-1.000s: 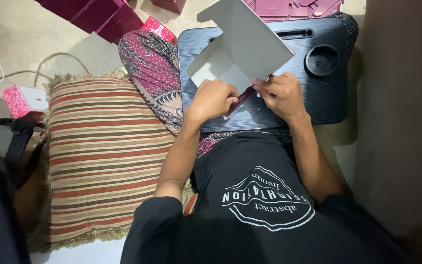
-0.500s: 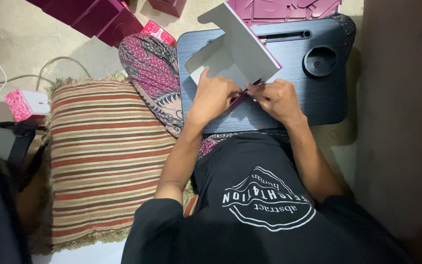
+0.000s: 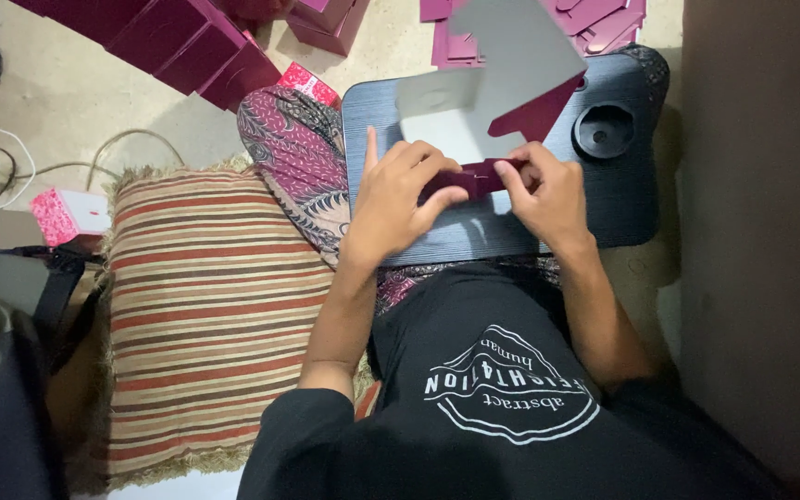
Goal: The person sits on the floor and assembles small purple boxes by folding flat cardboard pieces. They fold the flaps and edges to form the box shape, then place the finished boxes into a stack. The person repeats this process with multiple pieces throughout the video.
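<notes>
A flat cardboard box blank, grey inside and maroon outside, stands tilted up over a dark lap desk. My left hand and my right hand both pinch its folded maroon bottom flap near the desk's middle. The left index finger points away along the desk. The blank's large grey panel rises away from my hands and hides part of the desk's far edge.
The lap desk has a round cup recess at its right. Folded maroon boxes and flat blanks lie on the floor beyond. A striped cushion sits at left, with a pink box and cables.
The blank has been tipped further upright and turned, its maroon side showing now. Both hands have shifted onto the folded bottom flap, closer together.
</notes>
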